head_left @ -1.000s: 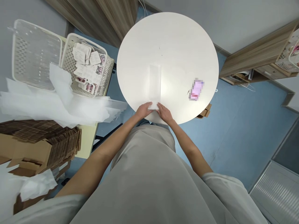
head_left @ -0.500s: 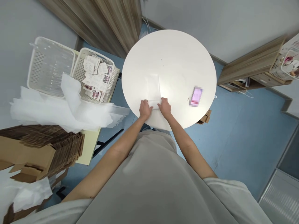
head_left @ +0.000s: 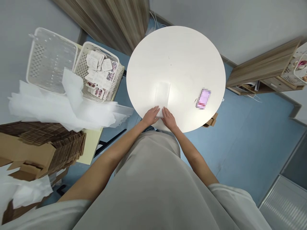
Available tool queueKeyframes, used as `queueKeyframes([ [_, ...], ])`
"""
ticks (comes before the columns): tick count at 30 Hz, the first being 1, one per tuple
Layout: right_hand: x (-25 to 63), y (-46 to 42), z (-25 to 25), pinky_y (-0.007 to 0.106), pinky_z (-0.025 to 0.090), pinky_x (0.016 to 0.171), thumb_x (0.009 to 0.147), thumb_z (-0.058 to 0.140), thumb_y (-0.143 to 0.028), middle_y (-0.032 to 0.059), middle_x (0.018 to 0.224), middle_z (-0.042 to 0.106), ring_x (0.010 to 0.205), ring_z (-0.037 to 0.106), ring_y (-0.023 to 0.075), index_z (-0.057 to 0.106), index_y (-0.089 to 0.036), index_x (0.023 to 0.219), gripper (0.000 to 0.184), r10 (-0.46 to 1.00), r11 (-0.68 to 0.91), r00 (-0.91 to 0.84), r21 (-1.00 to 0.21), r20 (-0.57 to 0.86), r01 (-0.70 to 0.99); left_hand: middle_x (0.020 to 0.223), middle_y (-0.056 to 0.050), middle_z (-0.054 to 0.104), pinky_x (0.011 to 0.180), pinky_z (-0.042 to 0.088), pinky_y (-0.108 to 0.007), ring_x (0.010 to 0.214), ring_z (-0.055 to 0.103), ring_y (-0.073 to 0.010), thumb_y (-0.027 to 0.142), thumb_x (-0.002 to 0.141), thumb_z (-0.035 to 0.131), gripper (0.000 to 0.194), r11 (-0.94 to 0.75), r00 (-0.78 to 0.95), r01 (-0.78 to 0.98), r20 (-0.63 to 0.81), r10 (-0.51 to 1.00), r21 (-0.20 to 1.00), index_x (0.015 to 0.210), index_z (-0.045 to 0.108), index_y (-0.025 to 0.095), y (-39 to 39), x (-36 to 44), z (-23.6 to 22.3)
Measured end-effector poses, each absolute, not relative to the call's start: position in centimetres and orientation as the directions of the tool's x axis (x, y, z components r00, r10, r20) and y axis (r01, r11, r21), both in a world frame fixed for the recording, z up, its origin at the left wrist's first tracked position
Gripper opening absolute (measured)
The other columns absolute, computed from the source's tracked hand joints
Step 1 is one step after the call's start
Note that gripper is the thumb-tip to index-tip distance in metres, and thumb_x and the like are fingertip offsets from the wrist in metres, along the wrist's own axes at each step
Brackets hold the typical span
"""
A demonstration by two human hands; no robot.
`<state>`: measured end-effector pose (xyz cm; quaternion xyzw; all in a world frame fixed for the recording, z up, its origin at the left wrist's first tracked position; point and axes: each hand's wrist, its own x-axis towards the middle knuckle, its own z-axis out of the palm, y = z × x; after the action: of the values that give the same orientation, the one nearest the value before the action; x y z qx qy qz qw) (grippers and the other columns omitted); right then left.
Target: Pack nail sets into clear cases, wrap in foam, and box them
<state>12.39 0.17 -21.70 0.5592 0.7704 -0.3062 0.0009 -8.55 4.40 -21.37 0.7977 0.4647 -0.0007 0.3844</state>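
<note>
White basket (head_left: 81, 65) holds cards (head_left: 97, 73); left fingers (head_left: 155, 110) and right fingers (head_left: 165, 112) lie outstretched on a translucent sheet (head_left: 163, 94).

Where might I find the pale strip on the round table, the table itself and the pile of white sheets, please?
Pale strip (head_left: 162, 95): head view, the middle of its uncovered part.
Round table (head_left: 179, 60): head view, bare top beyond the strip.
Pile of white sheets (head_left: 69, 111): head view, near its middle.

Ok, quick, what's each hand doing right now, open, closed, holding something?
Left hand: touching the white sheet at its near end; grip can't be told.
Right hand: same end, opposite side; grip can't be told.
</note>
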Motion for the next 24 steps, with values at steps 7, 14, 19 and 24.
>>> queueKeyframes([
  [7,13.4,-1.5,-20.6,0.046,0.042,0.129,0.114,0.046,-0.038,0.0208,0.178,0.033,0.165,0.036,0.0300,0.037,-0.011,0.171,0.064,0.833,0.187,-0.414,-0.517,-0.367,0.835,0.175,-0.016,0.042,0.136,0.031,-0.048,0.163,0.040,-0.0284,0.021,0.094,0.061,0.072,-0.220,0.574,0.739,-0.426,0.699,0.636,0.165,0.046,0.015,3.3,-9.5,-20.8],
  [14,13.4,2.0,-19.2,0.043,0.058,0.107,0.117,0.038,-0.044,0.0167,0.155,0.064,0.131,0.069,0.0300,0.050,-0.017,0.159,0.052,0.857,-0.061,-0.212,-0.502,-0.469,0.863,0.142,-0.014,0.073,0.117,0.050,-0.044,0.133,0.066,-0.0332,0.044,0.101,0.064,0.044,0.099,0.325,0.773,-0.526,0.786,0.626,0.137,0.071,0.019,6.3,-8.8,-20.3],
  [19,12.4,5.0,-19.5,0.037,0.059,0.093,0.116,0.041,-0.042,0.0150,0.132,0.071,0.107,0.073,0.0254,0.063,-0.018,0.136,0.038,0.850,-0.245,-0.030,-0.446,-0.525,0.861,0.100,-0.014,0.078,0.093,0.055,-0.043,0.101,0.071,-0.0336,0.049,0.100,0.066,0.029,0.281,0.086,0.829,-0.606,0.791,0.484,0.096,0.074,0.021,8.5,-7.5,-20.5],
  [24,11.5,7.2,-20.0,0.041,0.061,0.092,0.110,0.051,-0.034,0.0169,0.139,0.064,0.113,0.071,0.0285,0.059,-0.019,0.142,0.036,0.829,-0.379,0.121,-0.391,-0.545,0.839,0.115,-0.015,0.076,0.097,0.055,-0.045,0.109,0.070,-0.0334,0.040,0.098,0.070,0.026,0.406,-0.078,0.814,-0.615,0.784,0.415,0.113,0.070,0.019,9.7,-5.8,-20.6],
])
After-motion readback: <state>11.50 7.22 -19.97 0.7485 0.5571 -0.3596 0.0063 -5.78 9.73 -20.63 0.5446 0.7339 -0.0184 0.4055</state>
